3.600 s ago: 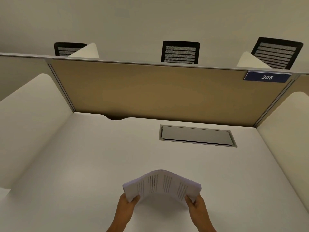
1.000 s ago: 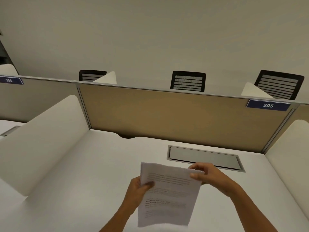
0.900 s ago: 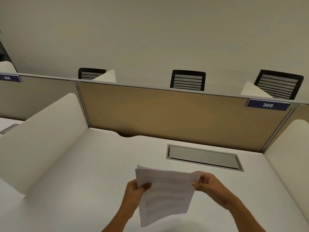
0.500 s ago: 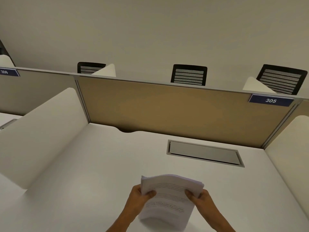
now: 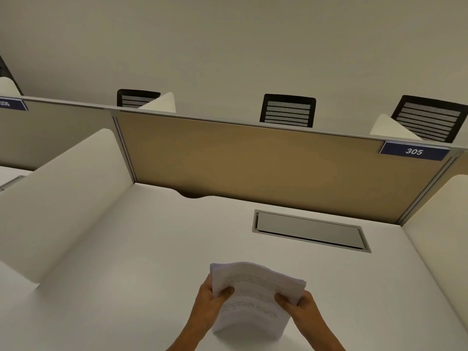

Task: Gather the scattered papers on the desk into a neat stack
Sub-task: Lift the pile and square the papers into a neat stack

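Observation:
A stack of printed white papers (image 5: 253, 292) stands on end near the front of the white desk (image 5: 141, 262), bowed toward me, with its lower edge close to or on the desk. My left hand (image 5: 211, 304) grips its left edge, thumb across the top sheet. My right hand (image 5: 300, 306) grips its right edge the same way. No loose sheets lie elsewhere on the desk.
A grey cable-hatch lid (image 5: 310, 230) is set in the desk behind the stack. A tan partition (image 5: 253, 160) with a blue "305" sign (image 5: 414, 151) closes the back; white dividers (image 5: 58, 196) flank both sides. Black mesh chairs (image 5: 288, 110) stand beyond.
The stack has come down from a raised hold toward the desk. My right hand slid from the top right corner to the right edge, and the sheets now bow.

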Available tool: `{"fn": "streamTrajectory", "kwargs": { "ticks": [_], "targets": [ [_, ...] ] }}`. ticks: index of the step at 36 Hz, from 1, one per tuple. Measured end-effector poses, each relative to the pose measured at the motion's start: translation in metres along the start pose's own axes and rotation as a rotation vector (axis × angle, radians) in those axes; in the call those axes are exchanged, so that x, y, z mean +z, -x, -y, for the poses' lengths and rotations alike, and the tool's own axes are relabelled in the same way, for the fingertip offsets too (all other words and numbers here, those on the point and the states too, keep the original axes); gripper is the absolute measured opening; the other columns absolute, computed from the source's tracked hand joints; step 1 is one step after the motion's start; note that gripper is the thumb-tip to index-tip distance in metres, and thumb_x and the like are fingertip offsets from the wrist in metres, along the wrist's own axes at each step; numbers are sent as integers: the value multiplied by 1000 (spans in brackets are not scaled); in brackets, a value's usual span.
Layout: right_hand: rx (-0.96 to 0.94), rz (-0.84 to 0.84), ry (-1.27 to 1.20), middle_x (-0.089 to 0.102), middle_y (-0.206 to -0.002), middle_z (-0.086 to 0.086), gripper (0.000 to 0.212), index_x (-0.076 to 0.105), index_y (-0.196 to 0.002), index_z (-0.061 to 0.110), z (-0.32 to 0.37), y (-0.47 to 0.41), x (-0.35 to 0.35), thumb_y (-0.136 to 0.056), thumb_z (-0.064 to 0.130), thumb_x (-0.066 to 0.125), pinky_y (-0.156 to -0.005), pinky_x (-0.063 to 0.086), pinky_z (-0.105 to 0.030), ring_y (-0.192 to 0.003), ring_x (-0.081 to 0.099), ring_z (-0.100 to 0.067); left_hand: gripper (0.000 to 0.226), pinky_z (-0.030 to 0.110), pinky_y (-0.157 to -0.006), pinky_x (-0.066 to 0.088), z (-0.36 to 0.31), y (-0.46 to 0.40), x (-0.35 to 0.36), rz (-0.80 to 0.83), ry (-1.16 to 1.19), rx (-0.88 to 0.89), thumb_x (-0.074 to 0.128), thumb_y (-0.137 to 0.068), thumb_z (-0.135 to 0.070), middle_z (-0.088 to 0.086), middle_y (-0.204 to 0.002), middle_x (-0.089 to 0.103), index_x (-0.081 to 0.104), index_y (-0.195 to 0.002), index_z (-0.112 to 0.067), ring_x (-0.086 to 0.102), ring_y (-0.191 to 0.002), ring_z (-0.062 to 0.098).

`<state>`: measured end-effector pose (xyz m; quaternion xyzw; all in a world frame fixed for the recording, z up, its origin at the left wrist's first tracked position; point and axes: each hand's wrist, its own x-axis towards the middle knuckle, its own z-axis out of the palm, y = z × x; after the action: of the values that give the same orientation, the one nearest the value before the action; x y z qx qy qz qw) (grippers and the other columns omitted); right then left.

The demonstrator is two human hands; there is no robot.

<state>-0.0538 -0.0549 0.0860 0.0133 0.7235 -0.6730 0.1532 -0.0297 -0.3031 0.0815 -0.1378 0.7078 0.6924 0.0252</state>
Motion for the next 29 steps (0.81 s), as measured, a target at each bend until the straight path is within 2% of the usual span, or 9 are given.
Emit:
{"fn": "streamTrajectory", "kwargs": {
  "ticks": [3,6,9,14,23,26,29],
  "targets": [
    [-2,-23,11,80,-102,0,24,79,-103,29,1,-1,2,-80,31,76,-74,59,-22,-93,76,-17,33,27,-72,62,-4,1,2,-31,10,1,70,-88,-24,-8,-102,73,58,-116,-35,71,-97,16],
    [9,-48,17,80,-98,0,23,80,-100,23,-3,-1,0,-78,29,77,-69,59,-21,-88,76,-16,23,33,-76,63,-1,-1,3,-19,-35,-18,66,-89,-34,-6,-99,76,66,-112,-29,72,-95,18],
    [21,-38,18,80,-99,1,17,75,-106,20,-9,0,2,-89,17,74,-69,60,-21,-88,76,-13,28,42,-81,62,4,-1,4,-4,-57,-53,65,-88,-40,-1,-96,78,72,-108,-22,73,-91,22],
    [2,-55,47,79,-101,7,18,72,-110,21,-12,1,5,-95,14,67,-70,59,-18,-90,75,-9,39,41,-81,62,4,0,5,8,-38,-49,63,-79,-52,-2,-95,78,72,-105,-24,74,-90,20],
    [-28,-92,53,79,-101,8,18,70,-111,25,-9,-3,6,-96,15,64,-71,60,-22,-91,74,-10,31,25,-66,60,-1,3,9,-54,3,-58,65,-77,-50,-6,-89,78,74,-96,-27,74,-81,14],
    [-22,-87,57,79,-103,7,19,71,-110,29,-12,-1,8,-96,18,65,-73,60,-23,-93,74,-10,18,30,-69,61,1,2,8,-70,18,-91,78,-73,-40,-5,-86,79,77,-86,-27,74,-81,18],
    [-32,-94,66,79,-104,6,20,72,-111,29,-13,-1,6,-96,18,66,-73,60,-22,-94,74,-11,13,30,-70,61,1,0,7,-55,19,-111,81,-74,-35,-4,-85,79,77,-84,-28,74,-81,19]
  ]
}}
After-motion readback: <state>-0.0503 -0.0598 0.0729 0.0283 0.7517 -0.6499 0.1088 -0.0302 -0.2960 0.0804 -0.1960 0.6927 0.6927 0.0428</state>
